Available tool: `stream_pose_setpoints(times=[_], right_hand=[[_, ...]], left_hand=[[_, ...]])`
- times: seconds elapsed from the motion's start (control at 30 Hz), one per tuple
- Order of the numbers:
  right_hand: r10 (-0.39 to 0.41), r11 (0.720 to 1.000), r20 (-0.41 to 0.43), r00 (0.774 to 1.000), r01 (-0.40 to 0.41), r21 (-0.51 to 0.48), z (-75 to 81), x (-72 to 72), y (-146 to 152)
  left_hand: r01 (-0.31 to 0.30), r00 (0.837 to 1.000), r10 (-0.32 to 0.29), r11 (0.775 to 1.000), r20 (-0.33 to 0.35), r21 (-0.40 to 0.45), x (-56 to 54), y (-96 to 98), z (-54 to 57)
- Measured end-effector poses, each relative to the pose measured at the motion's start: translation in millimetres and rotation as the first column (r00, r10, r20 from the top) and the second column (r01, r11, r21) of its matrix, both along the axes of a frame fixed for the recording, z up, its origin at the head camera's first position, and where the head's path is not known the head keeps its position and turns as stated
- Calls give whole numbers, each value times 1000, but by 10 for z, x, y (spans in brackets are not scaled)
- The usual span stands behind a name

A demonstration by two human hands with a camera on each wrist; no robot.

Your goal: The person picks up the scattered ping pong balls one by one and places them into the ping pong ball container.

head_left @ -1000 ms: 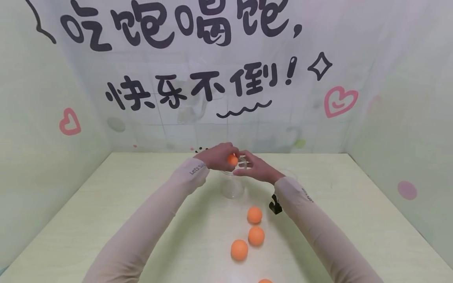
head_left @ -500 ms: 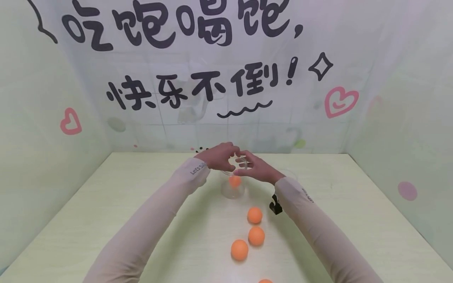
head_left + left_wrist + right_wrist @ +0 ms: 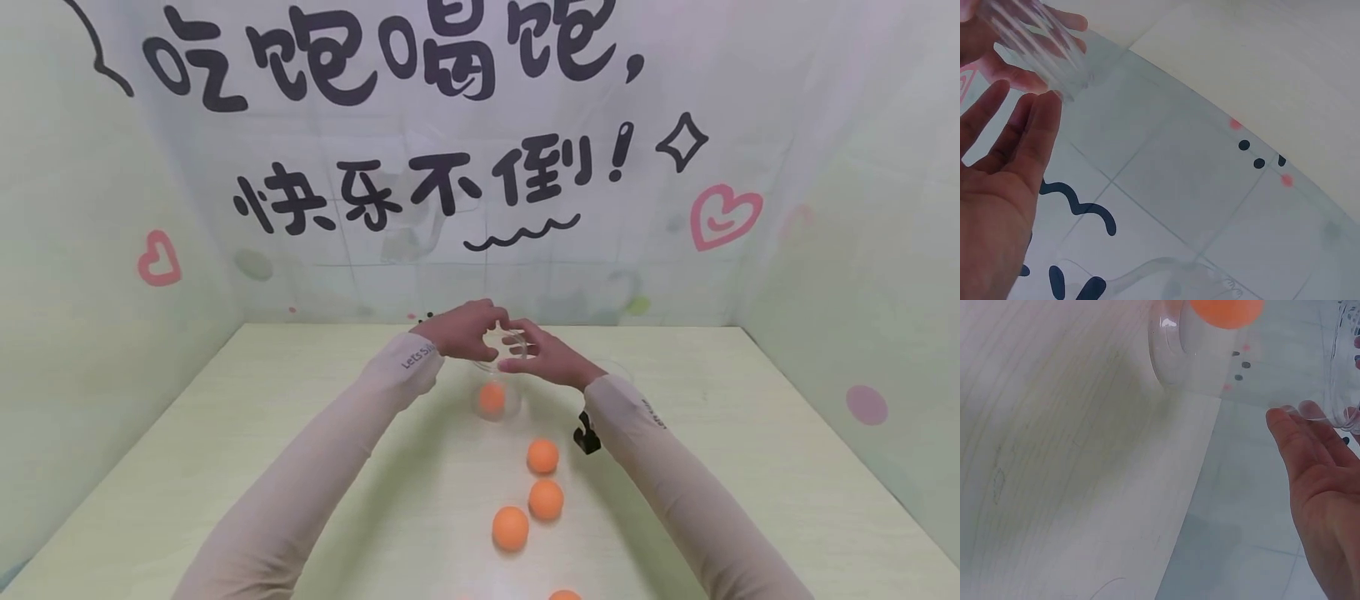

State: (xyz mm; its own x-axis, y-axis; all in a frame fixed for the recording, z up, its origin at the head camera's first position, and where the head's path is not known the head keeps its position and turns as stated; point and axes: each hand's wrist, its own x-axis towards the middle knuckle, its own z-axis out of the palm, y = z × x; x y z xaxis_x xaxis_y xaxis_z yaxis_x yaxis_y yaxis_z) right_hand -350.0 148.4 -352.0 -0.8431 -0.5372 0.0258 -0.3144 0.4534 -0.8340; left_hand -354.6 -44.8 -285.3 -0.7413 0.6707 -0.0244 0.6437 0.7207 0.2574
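A clear jar (image 3: 497,410) stands upright on the table, with an orange ball (image 3: 492,398) at its bottom. My right hand (image 3: 553,358) holds the jar near its rim, thumb at the near side and fingers at the far side. In the right wrist view, fingertips lie against the clear wall. My left hand (image 3: 463,330) is at the left of the rim with nothing in it, fingers loosely bent. In the left wrist view, its fingertips come close to the jar's edge.
Nearer on the table lie several loose orange balls (image 3: 546,499), one cut by the lower frame edge. A small black object (image 3: 587,435) shows beside my right sleeve, and a clear round outline (image 3: 617,368) lies behind that wrist. A printed curtain (image 3: 375,283) closes the back.
The orange ball has left my left hand and dropped through the mouth to the jar's bottom. The left fingers have opened; both hands otherwise stay in place around the rim.
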Motion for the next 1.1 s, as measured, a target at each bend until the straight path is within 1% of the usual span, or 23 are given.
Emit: stream_pose_setpoints(times=[0.23, 0.37, 0.53, 0.63, 0.7, 0.87, 1.0, 1.1], right_hand=[[-11, 1000, 0, 1000, 11, 12, -5, -8, 1], [-4, 1000, -4, 1000, 4, 9, -23, -5, 1], [-12, 1000, 0, 1000, 12, 7, -56, 3, 3], [-21, 1000, 1, 1000, 21, 10, -56, 17, 4], [-23, 1000, 1, 1000, 23, 14, -58, 21, 4], [-25, 1000, -1, 1000, 25, 8, -38, 39, -8], [-18, 1000, -7, 1000, 18, -2, -17, 49, -34], [-16, 1000, 4, 1000, 16, -7, -11, 51, -54]], left_hand=[[2, 1000, -2, 1000, -28, -7, 82, -94, 85], [-2, 999, 1, 1000, -34, -26, 138, -146, 99], [-14, 1000, 13, 999, -17, -50, 245, -172, 117], [-20, 1000, 19, 998, -20, -64, 320, -183, 135], [-14, 1000, 13, 997, -16, -73, 372, -197, 141], [27, 1000, -28, 995, -5, -93, 497, -236, 140], [52, 998, -56, 993, -35, -104, 587, -264, 141], [67, 995, -75, 990, -60, -124, 653, -282, 143]])
